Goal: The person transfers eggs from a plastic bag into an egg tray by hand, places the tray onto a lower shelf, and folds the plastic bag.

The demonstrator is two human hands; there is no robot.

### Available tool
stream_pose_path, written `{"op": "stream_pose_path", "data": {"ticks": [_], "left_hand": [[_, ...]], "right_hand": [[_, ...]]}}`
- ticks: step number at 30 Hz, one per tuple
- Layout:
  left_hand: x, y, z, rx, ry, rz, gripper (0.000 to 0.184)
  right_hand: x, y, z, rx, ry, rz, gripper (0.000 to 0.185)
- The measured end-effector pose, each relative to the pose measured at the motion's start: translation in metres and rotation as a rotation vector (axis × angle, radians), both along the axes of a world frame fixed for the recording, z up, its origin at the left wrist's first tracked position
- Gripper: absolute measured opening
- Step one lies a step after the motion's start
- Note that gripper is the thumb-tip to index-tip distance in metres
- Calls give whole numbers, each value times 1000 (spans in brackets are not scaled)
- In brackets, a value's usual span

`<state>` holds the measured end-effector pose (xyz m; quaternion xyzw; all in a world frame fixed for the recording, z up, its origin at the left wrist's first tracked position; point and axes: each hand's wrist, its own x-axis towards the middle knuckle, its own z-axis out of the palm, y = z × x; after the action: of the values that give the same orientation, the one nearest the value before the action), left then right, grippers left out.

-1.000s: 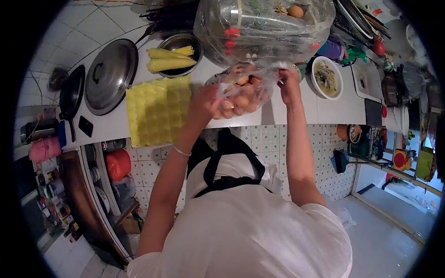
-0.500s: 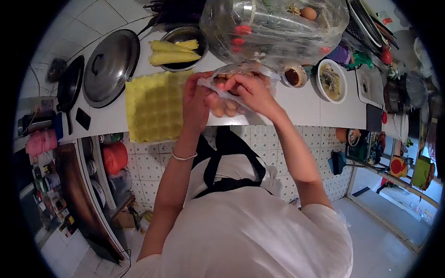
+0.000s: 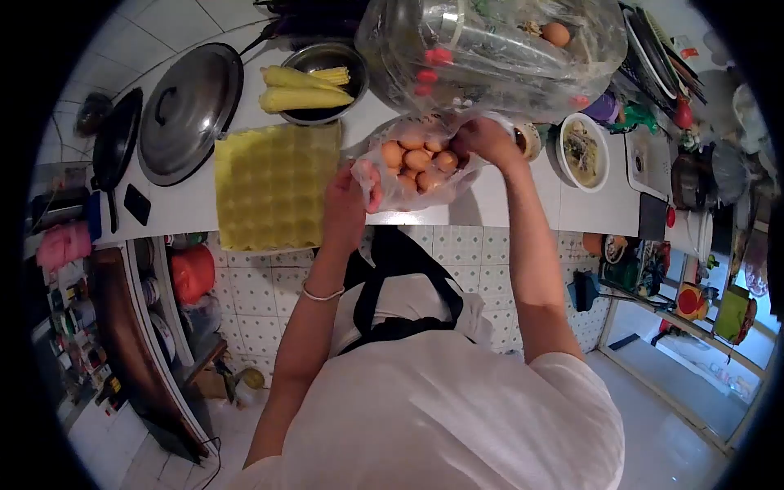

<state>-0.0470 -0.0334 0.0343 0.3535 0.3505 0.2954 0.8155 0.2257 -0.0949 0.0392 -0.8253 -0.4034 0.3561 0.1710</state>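
A clear plastic bag (image 3: 441, 196) stands on the counter, spread wide at the top, with several brown eggs (image 3: 418, 159) showing inside. My left hand (image 3: 349, 200) is closed on the bag's left edge. On the far right side, my right hand (image 3: 487, 140) has its fingers closed on the rim; its fingertips are partly hidden by the plastic. Left of the bag lies a yellow egg tray (image 3: 278, 188), its hollows bare. The tray's near edge sticks out past the counter's front.
Behind the tray, a metal bowl (image 3: 359, 80) holds ears of corn (image 3: 304, 98). A large plastic-covered bundle (image 3: 490, 61) stands behind the bag, with an egg (image 3: 555, 34) on it. To the right are a white bowl (image 3: 603, 167) of food and a small cup (image 3: 532, 140). A pan lid (image 3: 192, 114) lies left.
My hands have moved apart, the right one going right and away from me. The bag's mouth has been pulled wide, so the eggs inside now show plainly.
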Motion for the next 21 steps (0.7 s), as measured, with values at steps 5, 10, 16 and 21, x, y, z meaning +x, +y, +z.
{"op": "stream_pose_path", "data": {"ticks": [5, 10, 16, 21], "left_hand": [[5, -4, 7, 121, -26, -97, 26], [5, -7, 17, 162, 51, -50, 30], [6, -4, 19, 124, 80, -16, 31], [3, -2, 24, 152, 61, -37, 32]], "right_hand": [[-39, 20, -40, 3, -432, 108, 40], [-33, 9, -21, 22, -397, -27, 43], [-46, 16, -15, -183, -349, 279, 24], [-51, 18, -38, -10, -540, 293, 26]]}}
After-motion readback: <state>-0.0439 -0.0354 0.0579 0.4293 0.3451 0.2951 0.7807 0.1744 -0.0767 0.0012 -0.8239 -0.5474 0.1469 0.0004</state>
